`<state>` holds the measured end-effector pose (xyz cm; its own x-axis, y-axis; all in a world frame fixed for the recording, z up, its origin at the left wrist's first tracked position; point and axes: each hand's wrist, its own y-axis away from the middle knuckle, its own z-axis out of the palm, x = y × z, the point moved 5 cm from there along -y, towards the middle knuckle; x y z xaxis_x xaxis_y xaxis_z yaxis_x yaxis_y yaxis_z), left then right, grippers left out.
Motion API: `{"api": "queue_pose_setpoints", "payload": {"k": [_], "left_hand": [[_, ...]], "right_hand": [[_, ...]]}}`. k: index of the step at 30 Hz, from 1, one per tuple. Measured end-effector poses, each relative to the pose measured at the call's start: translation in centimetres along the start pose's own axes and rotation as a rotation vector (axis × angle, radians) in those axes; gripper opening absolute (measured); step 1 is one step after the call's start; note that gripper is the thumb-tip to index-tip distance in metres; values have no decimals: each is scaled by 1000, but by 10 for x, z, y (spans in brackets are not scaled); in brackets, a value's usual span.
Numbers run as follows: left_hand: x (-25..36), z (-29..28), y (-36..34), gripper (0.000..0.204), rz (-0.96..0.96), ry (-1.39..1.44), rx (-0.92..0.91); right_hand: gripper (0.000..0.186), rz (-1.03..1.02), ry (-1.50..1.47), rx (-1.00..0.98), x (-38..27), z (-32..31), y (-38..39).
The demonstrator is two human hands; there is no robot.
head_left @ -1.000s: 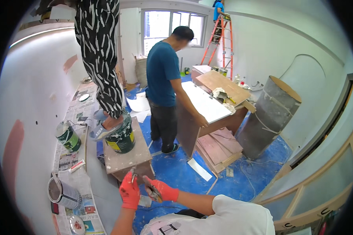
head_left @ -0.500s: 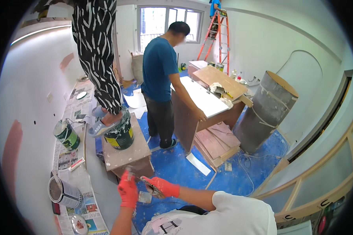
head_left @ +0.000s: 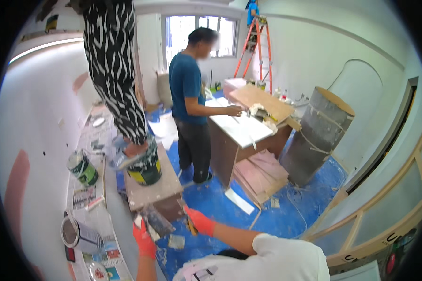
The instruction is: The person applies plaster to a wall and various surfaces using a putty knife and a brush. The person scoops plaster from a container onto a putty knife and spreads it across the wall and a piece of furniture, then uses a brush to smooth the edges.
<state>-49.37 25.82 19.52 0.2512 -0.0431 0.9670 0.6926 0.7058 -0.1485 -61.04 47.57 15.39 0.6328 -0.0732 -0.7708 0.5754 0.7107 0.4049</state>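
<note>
My left hand (head_left: 144,241), in a red glove, is closed on a flat grey plate-like plastering tool (head_left: 159,222). Whitish paste shows along the side of the plate near my fingers. In my right hand (head_left: 201,221), also gloved red, is a putty knife (head_left: 191,226) with a yellowish handle, partly hidden by the fingers. Its blade tip points up toward the wooden box, a short gap from the plate. Both hands are held out in front of my body, above the floor.
A person in patterned trousers stands on a paint bucket (head_left: 146,164) atop a wooden box (head_left: 150,199). Another stands by a white-topped table (head_left: 237,122). Open paint cans (head_left: 82,238) line newspaper at left. A grey drum (head_left: 314,136) leans at right; an orange ladder (head_left: 260,51) stands behind.
My left hand has moved down and left, and the plate's broad face now shows. My right hand has shifted slightly right. The person in blue has lifted a hand off the table's edge.
</note>
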Motion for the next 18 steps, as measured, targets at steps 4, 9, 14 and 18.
{"api": "queue_pose_setpoints", "payload": {"k": [4,9,14,18], "left_hand": [[-61,-18,10,42,-643,535,-6],[-70,-13,13,46,-697,547,29],[-39,24,38,43,-633,377,-235],[-64,-6,22,42,-665,651,-59]], "right_hand": [[47,-66,123,10,18,12,11],[55,-702,1056,-177,-7,107,75],[56,-305,874,-55,-44,95,57],[53,-874,913,-88,-32,127,79]]}}
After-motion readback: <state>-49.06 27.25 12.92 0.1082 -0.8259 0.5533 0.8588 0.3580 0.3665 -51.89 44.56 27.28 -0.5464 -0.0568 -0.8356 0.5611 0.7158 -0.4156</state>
